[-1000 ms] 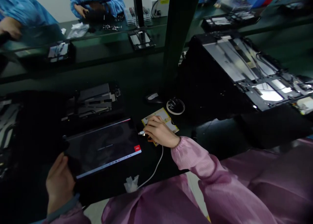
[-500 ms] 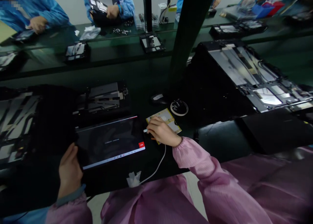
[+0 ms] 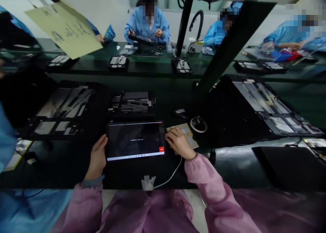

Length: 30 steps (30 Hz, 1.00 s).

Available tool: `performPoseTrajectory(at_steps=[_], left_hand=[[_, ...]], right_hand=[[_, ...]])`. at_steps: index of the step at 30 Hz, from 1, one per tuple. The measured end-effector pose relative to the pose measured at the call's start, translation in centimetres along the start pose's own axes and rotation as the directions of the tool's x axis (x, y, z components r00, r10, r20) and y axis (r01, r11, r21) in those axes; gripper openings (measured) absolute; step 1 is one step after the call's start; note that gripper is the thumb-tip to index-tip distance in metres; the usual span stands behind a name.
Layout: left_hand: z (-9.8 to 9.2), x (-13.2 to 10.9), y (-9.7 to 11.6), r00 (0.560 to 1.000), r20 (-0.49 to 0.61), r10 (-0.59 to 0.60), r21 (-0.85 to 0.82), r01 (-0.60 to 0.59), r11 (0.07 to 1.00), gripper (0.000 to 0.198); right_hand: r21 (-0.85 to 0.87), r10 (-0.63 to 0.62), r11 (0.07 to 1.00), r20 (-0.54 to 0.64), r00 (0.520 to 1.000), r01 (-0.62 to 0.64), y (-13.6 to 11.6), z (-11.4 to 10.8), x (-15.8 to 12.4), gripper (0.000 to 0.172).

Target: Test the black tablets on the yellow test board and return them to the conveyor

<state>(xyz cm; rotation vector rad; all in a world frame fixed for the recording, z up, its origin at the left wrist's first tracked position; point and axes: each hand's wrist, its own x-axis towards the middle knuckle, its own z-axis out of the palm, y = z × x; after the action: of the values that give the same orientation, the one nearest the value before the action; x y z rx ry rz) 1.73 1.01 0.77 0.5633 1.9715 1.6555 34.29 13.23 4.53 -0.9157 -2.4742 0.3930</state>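
A tablet (image 3: 136, 144) lies on the dark bench with its screen lit, showing a dark window, a red button and a pale bar at the bottom. My left hand (image 3: 98, 156) grips its left edge, thumb uppermost. At the opposite edge, my right hand (image 3: 179, 143) pinches the end of a white cable (image 3: 171, 176) against the tablet's side. The fingers cover the plug, so whether it sits in the port cannot be seen. Clear tape (image 3: 148, 182) fixes the cable to the bench's front edge. Under my right hand is a yellow-edged sheet (image 3: 190, 132).
Behind the tablet lies an opened device (image 3: 133, 102); larger stacks of opened devices stand left (image 3: 62, 107) and right (image 3: 270, 104). A mouse (image 3: 180, 112) and a round white-rimmed object (image 3: 198, 124) are near my right hand. A dark post (image 3: 216, 53) slants overhead. Co-workers in blue sit opposite.
The view has tilted up and shifted left, so the scene sits further right. My right fingers have moved up to the tablet's right edge, and the white plug seen earlier is now covered.
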Motion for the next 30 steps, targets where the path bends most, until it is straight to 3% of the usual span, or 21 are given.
performPoseTrajectory(at_steps=[7, 25, 27, 30], left_hand=[[0.7, -0.1, 0.8, 0.983, 0.047, -0.179, -0.176, 0.184, 0.967, 0.037], [1.0, 0.4, 0.2, 0.972, 0.066, -0.225, -0.251, 0.235, 0.939, 0.029], [1.0, 0.4, -0.1, 0.972, 0.063, -0.225, -0.239, 0.234, 0.943, 0.031], [0.4, 0.4, -0.4, 0.975, 0.042, -0.216, -0.197, 0.22, 0.955, 0.033]], right_hand=[[-0.025, 0.016, 1.0, -0.024, 1.0, -0.016, 0.3, 0.3, 0.0, 0.015], [-0.129, -0.016, 0.991, 0.11, 0.994, 0.031, -1.1, -0.9, 1.8, 0.01], [-0.163, 0.023, 0.987, 0.113, 0.993, -0.004, -0.8, -1.1, 1.7, 0.009], [-0.213, 0.162, 0.964, -0.012, 0.987, -0.161, 0.7, -2.6, 0.1, 0.009]])
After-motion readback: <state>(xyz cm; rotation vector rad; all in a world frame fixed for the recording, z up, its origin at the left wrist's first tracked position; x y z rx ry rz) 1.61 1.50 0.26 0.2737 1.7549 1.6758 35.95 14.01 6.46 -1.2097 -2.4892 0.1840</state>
